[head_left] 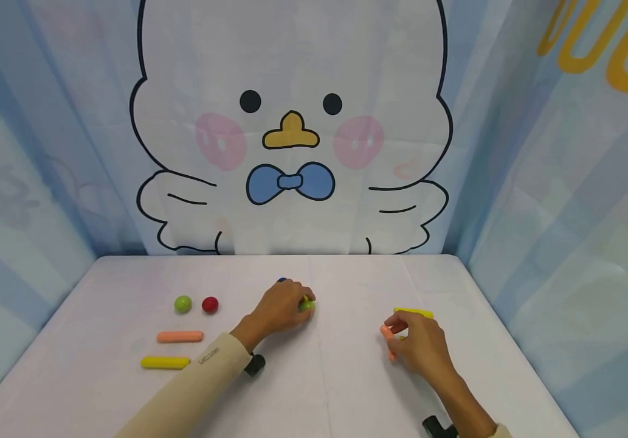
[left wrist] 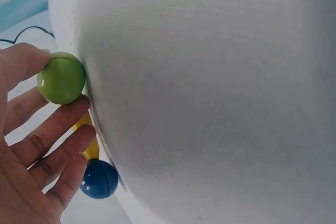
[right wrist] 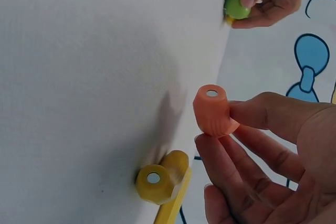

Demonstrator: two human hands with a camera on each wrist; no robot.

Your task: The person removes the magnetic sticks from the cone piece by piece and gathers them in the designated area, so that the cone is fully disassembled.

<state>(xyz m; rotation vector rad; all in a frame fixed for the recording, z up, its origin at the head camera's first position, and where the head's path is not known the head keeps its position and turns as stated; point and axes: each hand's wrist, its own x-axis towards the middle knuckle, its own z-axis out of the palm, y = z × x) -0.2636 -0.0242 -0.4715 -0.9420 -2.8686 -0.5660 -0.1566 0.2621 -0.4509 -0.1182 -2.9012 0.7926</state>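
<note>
My left hand (head_left: 283,306) pinches a glossy green ball (left wrist: 61,78) between thumb and fingers, low over the white table. Below that ball in the left wrist view runs a yellow rod (left wrist: 90,139), partly hidden by the fingers, with a dark blue ball (left wrist: 99,179) at its far end. At the right, my right hand (head_left: 425,344) pinches a short orange rod (right wrist: 212,113) by thumb and fingertips; its end has a small silvery disc. Beneath that hand lie yellow rods (right wrist: 155,183), one with a similar disc in its end.
On the left of the table (head_left: 324,389) lie a loose green ball (head_left: 183,304), a red ball (head_left: 210,305), another orange rod (head_left: 180,337) and another yellow rod (head_left: 165,362). A curtain with a cartoon bird (head_left: 292,231) hangs along the table's back edge.
</note>
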